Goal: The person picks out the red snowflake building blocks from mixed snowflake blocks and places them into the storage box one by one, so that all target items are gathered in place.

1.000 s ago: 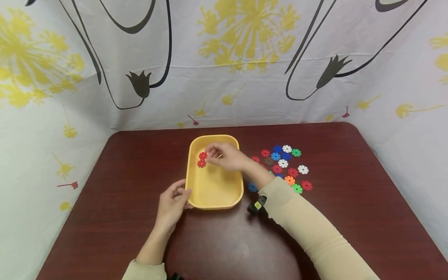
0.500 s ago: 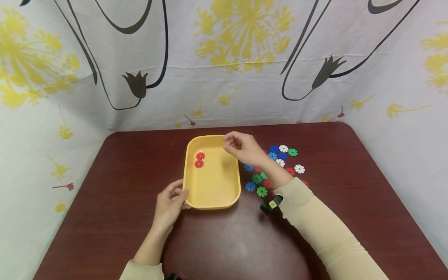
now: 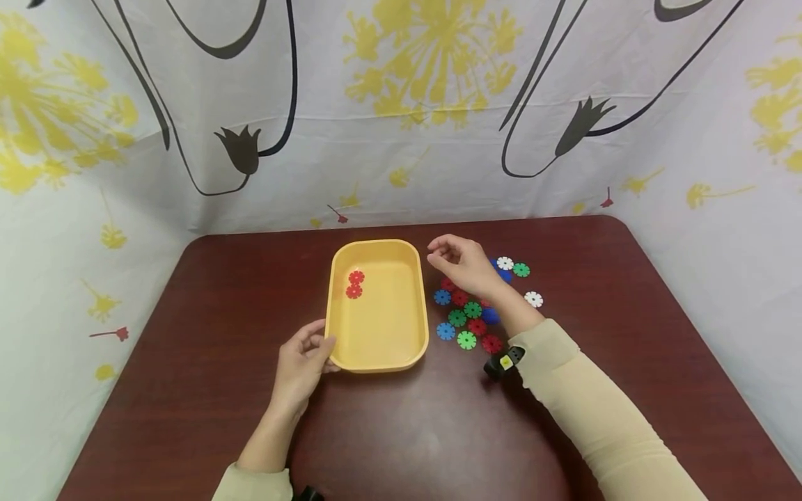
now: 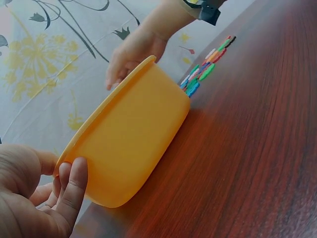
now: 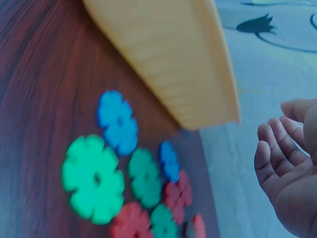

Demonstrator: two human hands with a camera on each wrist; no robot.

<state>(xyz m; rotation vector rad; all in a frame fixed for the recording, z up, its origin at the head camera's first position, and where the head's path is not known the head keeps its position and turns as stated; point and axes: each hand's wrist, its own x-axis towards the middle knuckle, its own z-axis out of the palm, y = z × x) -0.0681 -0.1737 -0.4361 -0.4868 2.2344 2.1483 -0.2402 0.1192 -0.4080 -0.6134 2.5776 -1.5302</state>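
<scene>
My left hand (image 3: 299, 365) grips the near left corner of a yellow plastic tray (image 3: 379, 327); the left wrist view shows thumb and fingers (image 4: 74, 193) on either side of its rim. Inside the tray, toward the left, lie two red notched discs (image 3: 355, 284), one overlapping the other. My right hand (image 3: 466, 268) is in the air just right of the tray, over the far left part of a spread of discs. In the right wrist view its fingers (image 5: 280, 158) are loosely bent and hold nothing.
Flat notched discs in red, blue, green and white lie on the dark red wooden table (image 3: 207, 362) right of the tray, among them a light green disc (image 3: 466, 340) and a white disc (image 3: 533, 299). My right forearm hides some. A patterned cloth (image 3: 401, 139) hangs behind the table.
My right hand has come out from over the tray and moved right, above the loose discs. The two red discs stay in the tray, and the left hand keeps its grip.
</scene>
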